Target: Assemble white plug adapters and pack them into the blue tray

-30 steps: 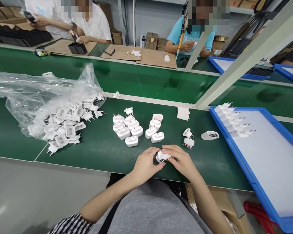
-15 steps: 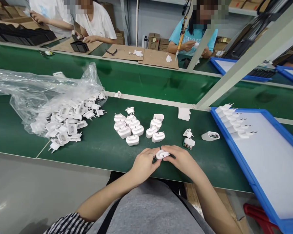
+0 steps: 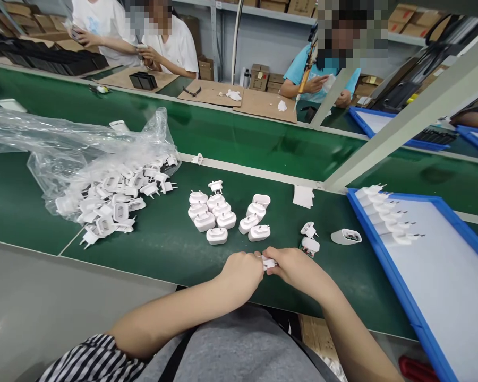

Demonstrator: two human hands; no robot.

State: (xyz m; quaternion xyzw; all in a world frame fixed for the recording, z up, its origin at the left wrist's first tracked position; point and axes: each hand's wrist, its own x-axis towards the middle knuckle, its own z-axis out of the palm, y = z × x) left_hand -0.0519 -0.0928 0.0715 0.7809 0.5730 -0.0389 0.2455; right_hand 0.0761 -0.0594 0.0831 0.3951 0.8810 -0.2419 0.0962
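Both my hands meet at the near edge of the green table. My left hand (image 3: 242, 269) and my right hand (image 3: 291, 265) are closed on one small white charger plug (image 3: 268, 262), mostly hidden between the fingers. Just beyond them lie several white charger bodies (image 3: 217, 216) in a cluster. Two loose plug parts (image 3: 309, 237) lie right of my right hand, and an open white shell (image 3: 345, 236) lies on its side further right.
A heap of white plug caps (image 3: 111, 204) spills from a clear plastic bag (image 3: 63, 148) at left. A blue tray (image 3: 442, 276) with a row of finished plugs (image 3: 384, 215) sits at right. A slanted metal post (image 3: 382, 127) crosses above. Other people work behind a green conveyor (image 3: 239, 132).
My hands have closed tighter around the white plug, so less of it shows. The camera has tilted slightly, shifting everything a little down in view.
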